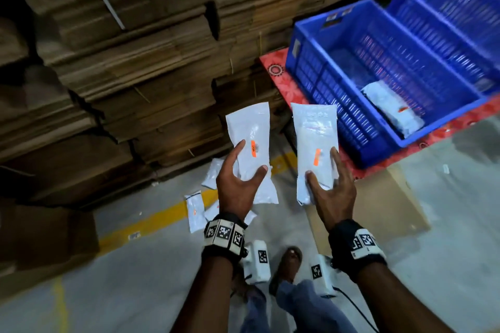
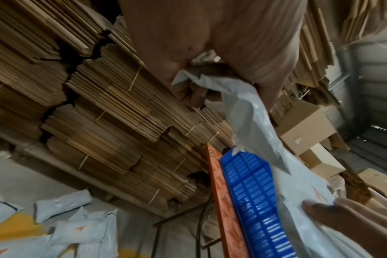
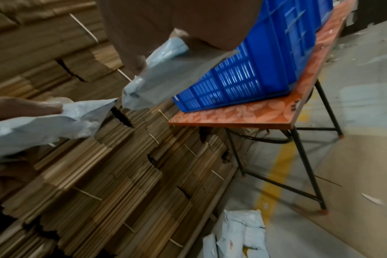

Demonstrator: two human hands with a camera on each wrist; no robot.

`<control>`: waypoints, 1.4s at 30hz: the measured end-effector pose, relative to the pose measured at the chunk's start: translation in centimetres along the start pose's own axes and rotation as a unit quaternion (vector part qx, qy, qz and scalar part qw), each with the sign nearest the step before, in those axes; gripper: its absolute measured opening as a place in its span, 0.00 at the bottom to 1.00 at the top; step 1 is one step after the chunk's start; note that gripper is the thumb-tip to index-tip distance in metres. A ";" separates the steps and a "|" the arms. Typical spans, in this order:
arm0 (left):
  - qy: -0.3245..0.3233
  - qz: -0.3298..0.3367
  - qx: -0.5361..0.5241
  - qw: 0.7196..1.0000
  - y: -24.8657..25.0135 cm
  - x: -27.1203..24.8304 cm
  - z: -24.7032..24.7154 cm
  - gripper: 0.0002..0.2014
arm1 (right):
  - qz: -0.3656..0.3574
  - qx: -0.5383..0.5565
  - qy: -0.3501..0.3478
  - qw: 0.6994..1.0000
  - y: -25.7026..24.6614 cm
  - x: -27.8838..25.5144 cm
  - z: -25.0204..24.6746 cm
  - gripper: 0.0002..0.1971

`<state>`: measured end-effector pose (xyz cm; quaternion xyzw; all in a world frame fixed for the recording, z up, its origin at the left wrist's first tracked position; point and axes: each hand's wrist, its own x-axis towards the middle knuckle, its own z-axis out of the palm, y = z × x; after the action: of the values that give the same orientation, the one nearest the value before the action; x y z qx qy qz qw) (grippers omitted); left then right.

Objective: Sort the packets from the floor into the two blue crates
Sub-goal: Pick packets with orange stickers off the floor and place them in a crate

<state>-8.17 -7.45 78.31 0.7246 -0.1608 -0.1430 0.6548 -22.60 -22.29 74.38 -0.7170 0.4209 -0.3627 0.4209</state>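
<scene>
My left hand [image 1: 250, 162] grips a white packet [image 1: 249, 132] with an orange sticker, held upright in front of me. My right hand [image 1: 322, 167] grips a second white packet [image 1: 315, 132], also orange-stickered, just left of the near blue crate [image 1: 324, 81]. That crate holds one white packet [image 1: 392, 108]. The far blue crate [image 1: 460, 8] stands behind it. Several more packets [image 1: 194, 211] lie on the floor below my left hand. In the wrist views, thumb and fingers curl around each packet [image 2: 250, 111] [image 3: 166, 73].
Both crates stand on a low red-patterned table [image 1: 284, 84] with black metal legs [image 3: 303, 157]. Tall stacks of flattened cardboard [image 1: 121, 76] fill the left and back. A cardboard sheet [image 1: 392, 205] lies on the grey floor, which has a yellow line [image 1: 151, 222].
</scene>
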 end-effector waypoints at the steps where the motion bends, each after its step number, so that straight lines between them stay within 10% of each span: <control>1: 0.006 0.005 -0.003 1.000 0.7 -0.3 0.7 0.29 | -0.012 0.008 0.004 1.000 -0.5 0.4 -0.7 0.35; 24: 0.049 0.145 0.019 0.988 11.9 -0.8 29.2 0.21 | -0.067 0.071 0.010 0.995 1.8 24.8 -25.3 0.35; 42: -0.028 0.070 0.085 0.994 12.5 16.4 39.8 0.29 | -0.012 0.023 -0.170 0.985 2.7 43.7 -21.8 0.35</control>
<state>-10.52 -51.42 86.76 0.7604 -0.2406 -0.1025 0.5944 -25.79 -69.28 87.50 -0.7632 0.3262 -0.2499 0.4987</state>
